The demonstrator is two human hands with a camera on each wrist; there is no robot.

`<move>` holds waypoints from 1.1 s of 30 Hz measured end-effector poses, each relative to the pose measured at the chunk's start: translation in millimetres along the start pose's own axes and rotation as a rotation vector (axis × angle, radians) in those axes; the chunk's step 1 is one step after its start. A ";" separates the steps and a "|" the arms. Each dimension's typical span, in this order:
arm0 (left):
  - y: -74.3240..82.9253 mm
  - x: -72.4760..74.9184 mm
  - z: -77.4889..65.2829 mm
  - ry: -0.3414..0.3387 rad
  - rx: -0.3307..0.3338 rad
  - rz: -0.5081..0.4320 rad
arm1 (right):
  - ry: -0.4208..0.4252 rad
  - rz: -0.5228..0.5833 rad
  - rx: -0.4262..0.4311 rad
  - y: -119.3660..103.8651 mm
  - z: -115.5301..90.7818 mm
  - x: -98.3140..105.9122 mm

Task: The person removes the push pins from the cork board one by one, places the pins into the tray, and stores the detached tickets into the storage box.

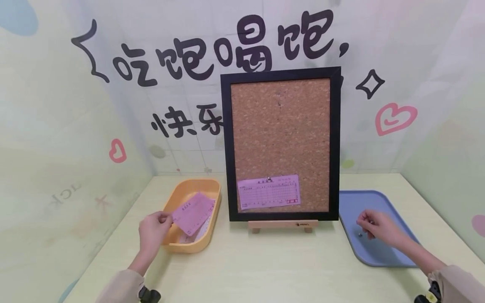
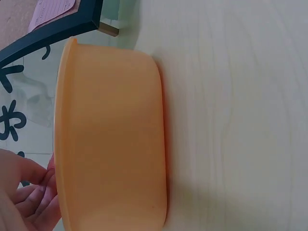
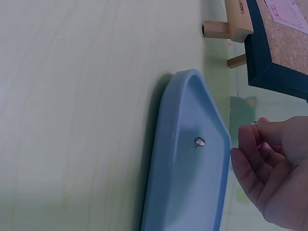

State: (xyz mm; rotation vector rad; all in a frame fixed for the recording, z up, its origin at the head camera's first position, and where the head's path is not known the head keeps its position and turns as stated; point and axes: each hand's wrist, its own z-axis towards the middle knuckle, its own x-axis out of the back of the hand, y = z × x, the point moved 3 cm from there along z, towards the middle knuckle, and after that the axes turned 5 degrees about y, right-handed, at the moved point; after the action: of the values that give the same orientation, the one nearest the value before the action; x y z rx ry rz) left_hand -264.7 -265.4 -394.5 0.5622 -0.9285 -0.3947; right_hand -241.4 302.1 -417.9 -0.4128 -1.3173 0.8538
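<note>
My left hand (image 1: 153, 229) pinches a purple receipt slip (image 1: 192, 212) by its left corner, over the orange bin (image 1: 214, 227). More slips (image 1: 197, 236) lie in the bin beneath it. In the left wrist view the bin's side hides most of what the fingers hold. Above the blue tray (image 1: 382, 261), my right hand (image 3: 272, 173) pinches a small shiny thumbtack (image 3: 254, 123) between thumb and forefinger, mostly covered by the fingertips. Another metal thumbtack (image 3: 199, 142) lies in the tray. A purple slip (image 1: 270, 192) is pinned low on the corkboard (image 1: 282, 134).
The black-framed corkboard stands on a small wooden easel (image 1: 282, 224) between bin and tray. Behind it rises a wall (image 1: 182, 147) with black lettering and hearts. The pale wooden table (image 1: 280, 269) extends in front.
</note>
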 end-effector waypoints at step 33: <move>-3.1 -23.0 -9.8 -0.244 0.055 0.020 | -0.234 0.062 -0.093 30.8 -16.3 -13.1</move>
State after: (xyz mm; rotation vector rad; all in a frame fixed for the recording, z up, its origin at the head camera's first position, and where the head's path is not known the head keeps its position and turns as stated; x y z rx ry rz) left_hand -269.3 -252.6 -415.6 0.5628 -1.1810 -0.4273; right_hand -235.6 315.3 -452.3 -0.4387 -1.5709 0.9158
